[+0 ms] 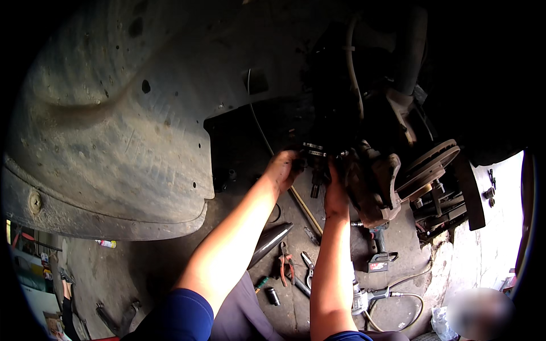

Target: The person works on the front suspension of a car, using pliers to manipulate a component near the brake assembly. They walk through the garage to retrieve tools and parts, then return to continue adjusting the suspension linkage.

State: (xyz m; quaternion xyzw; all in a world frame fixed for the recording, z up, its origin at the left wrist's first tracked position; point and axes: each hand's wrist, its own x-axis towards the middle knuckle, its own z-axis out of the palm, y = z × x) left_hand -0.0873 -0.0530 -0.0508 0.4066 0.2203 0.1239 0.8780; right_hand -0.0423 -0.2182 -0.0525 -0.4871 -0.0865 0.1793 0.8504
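In the shade of a wheel arch, I am working with both bare hands at a dark part with a pale ribbed band (314, 149), which is sitting between my hands, just left of the wheel hub assembly. The band's long axis is running roughly left to right, its right end dipping slightly lower in view. A dark stub (315, 190) is pointing down between my wrists, its own length nearly upright in view; I am not able to tell whether the two are joined.

My left hand (284, 168) is bending its fingers in at the band's left; my right hand (336, 196) is reaching up at its right. Shadow is hiding both sets of fingertips, so I cannot tell how tightly either is closing.

Good handling here, I am judging, is calling for steadying with one hand, turning with the other, holding the band level and feeling for its seat rather than forcing it.

To the right, a rusty bracket (378, 196) and a brake disc (430, 165) are crowding my knuckles. To the left, a dirty fender (131, 125) is curving down. Below, red-handled pliers (285, 267) and a cordless driver (379, 244) are lying on the floor (227, 224).
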